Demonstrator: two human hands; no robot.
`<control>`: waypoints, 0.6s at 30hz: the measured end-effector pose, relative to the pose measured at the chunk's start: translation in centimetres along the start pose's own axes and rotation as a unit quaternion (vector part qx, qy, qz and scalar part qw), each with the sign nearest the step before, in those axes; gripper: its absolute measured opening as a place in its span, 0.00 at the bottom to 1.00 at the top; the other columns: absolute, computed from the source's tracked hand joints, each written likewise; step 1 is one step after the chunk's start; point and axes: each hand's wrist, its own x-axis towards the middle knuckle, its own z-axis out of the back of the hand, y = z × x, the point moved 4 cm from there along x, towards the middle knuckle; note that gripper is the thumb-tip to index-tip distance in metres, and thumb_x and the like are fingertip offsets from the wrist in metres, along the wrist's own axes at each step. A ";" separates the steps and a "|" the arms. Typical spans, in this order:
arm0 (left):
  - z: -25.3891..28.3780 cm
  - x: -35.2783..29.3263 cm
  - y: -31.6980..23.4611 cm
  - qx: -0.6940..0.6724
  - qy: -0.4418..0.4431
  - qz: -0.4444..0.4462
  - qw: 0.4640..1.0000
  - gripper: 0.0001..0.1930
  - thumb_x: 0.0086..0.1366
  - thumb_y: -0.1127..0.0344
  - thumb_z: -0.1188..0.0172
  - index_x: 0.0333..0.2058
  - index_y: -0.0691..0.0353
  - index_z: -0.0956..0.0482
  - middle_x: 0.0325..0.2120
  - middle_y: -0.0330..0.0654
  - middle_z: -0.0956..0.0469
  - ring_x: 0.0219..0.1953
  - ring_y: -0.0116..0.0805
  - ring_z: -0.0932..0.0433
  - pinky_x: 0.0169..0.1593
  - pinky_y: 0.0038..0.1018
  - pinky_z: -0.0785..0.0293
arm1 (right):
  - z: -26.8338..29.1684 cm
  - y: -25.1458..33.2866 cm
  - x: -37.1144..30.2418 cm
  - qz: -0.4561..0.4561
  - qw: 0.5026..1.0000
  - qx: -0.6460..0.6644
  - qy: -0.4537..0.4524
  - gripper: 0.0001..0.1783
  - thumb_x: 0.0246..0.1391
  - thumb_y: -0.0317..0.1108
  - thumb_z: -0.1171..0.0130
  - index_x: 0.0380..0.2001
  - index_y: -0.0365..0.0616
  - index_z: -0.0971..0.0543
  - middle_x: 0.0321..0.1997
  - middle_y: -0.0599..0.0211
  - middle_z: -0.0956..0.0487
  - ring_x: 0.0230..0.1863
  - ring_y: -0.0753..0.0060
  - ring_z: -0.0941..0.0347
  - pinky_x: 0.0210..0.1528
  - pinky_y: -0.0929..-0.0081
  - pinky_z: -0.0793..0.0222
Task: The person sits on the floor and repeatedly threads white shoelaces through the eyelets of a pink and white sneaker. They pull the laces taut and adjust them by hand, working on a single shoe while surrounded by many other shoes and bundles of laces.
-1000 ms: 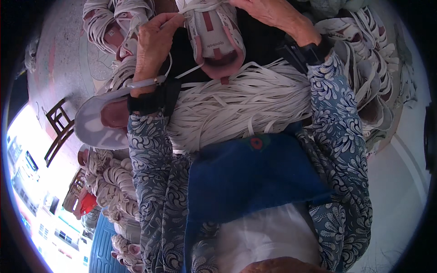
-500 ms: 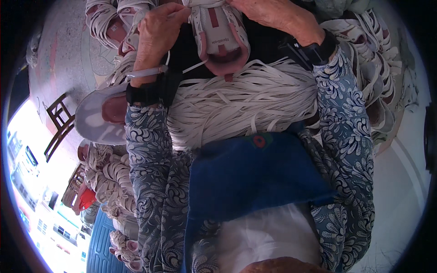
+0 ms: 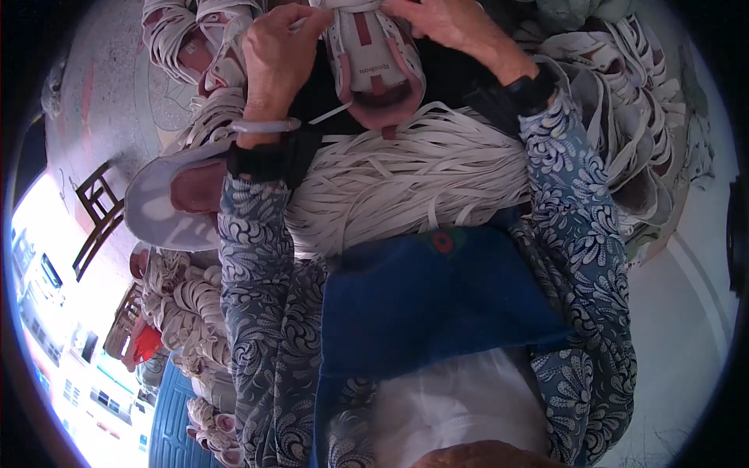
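Note:
A white and pink shoe upper (image 3: 378,66) lies in front of me at the top of the view, its pink heel opening toward me. A white shoelace (image 3: 349,3) runs across its tongue at the frame's top edge. My left hand (image 3: 279,56) is closed in a pinch at the left side of the shoe, with a bit of the lace at its fingertips. On the other side, my right hand (image 3: 449,25) pinches at the lace beside the tongue. A loose lace end shows left of the heel. Between the shoe and my body lies a thick bundle of white laces (image 3: 413,175).
Laced shoe uppers (image 3: 175,43) lie at the upper left, and more uppers (image 3: 624,101) are heaped at the right. A grey-white shoe piece (image 3: 152,199) sits by my left forearm. Further left are a wooden chair (image 3: 100,207), a pile of uppers (image 3: 187,304) and a blue plastic surface (image 3: 173,421).
My right hand and forearm have shifted slightly left, closer to the shoe. My left hand has moved a little down, and the shoe has moved slightly left and toward the top edge.

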 end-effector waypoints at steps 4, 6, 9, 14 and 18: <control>0.2 0.0 -0.1 0.001 -0.048 0.010 0.999 0.12 0.60 0.58 0.36 0.35 0.60 0.16 0.26 0.38 0.18 0.31 0.25 0.22 0.36 0.22 0.27 | -1.5 2.0 -0.3 0.265 0.912 -0.301 -0.083 0.12 0.55 0.34 0.41 0.25 0.35 0.27 0.21 0.58 0.33 0.25 0.61 0.33 0.25 0.67 0.37; 0.3 -0.7 -1.1 0.053 -0.077 -0.053 0.994 0.12 0.59 0.58 0.35 0.36 0.59 0.17 0.28 0.41 0.18 0.32 0.31 0.20 0.38 0.25 0.27 | -0.6 3.2 -2.0 0.171 0.927 -0.330 -0.050 0.12 0.56 0.35 0.43 0.31 0.35 0.27 0.26 0.55 0.34 0.31 0.57 0.32 0.35 0.62 0.34; 0.0 -2.8 -4.0 0.211 -0.099 -0.160 0.959 0.14 0.58 0.58 0.37 0.39 0.59 0.19 0.32 0.43 0.18 0.40 0.41 0.21 0.48 0.39 0.33 | -0.4 3.3 -3.1 0.048 0.966 -0.252 -0.031 0.12 0.58 0.35 0.45 0.34 0.34 0.26 0.31 0.52 0.31 0.39 0.56 0.31 0.47 0.59 0.33; -1.7 -3.7 -5.1 0.301 -0.103 -0.163 0.934 0.18 0.56 0.62 0.42 0.45 0.62 0.24 0.33 0.45 0.19 0.46 0.46 0.24 0.57 0.55 0.43 | -3.8 0.7 -5.2 0.319 0.755 -0.566 -0.090 0.10 0.59 0.32 0.47 0.37 0.34 0.25 0.37 0.52 0.27 0.51 0.59 0.32 0.58 0.60 0.36; -2.3 -2.8 -3.7 0.237 -0.069 -0.121 0.961 0.17 0.55 0.67 0.45 0.44 0.64 0.23 0.36 0.47 0.19 0.44 0.47 0.22 0.59 0.56 0.45 | -3.4 1.1 -4.8 0.289 0.627 -0.723 0.004 0.07 0.57 0.30 0.48 0.32 0.37 0.23 0.35 0.61 0.26 0.47 0.63 0.32 0.57 0.62 0.36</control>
